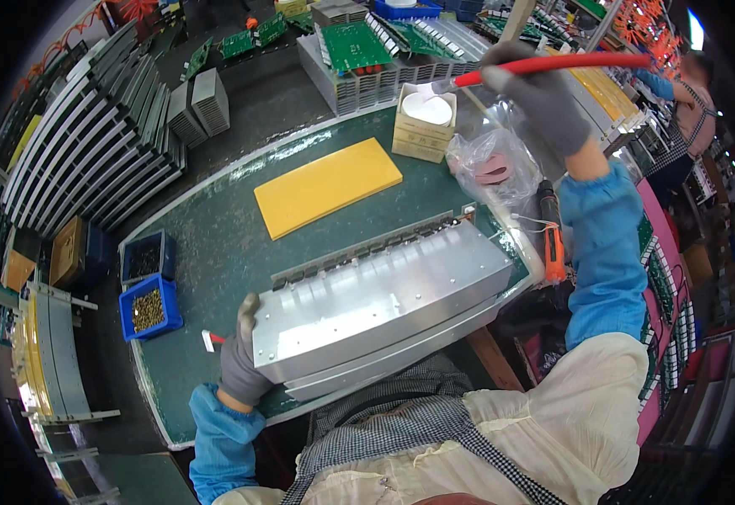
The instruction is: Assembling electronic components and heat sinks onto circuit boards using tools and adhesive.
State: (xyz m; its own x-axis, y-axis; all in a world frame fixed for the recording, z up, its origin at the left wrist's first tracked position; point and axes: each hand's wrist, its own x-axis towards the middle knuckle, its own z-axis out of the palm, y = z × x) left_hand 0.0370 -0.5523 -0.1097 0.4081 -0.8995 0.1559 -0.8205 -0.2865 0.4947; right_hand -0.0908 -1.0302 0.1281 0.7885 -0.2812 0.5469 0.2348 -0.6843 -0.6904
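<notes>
My right hand, in a grey glove and slightly blurred, is closed around a brush with a long red handle. The brush's tip reaches the tub of white paste, which sits in a small cardboard box. My left hand, gloved too, grips the left end of a silver metal housing with its thumb up along the edge. The housing lies at the near table edge, and a row of dark components runs along its far side.
A yellow panel lies beyond the housing. At left are a blue bin of brass fasteners and a dark bin. An orange electric screwdriver and a clear plastic bag are at right. Metal heatsinks stand stacked far left.
</notes>
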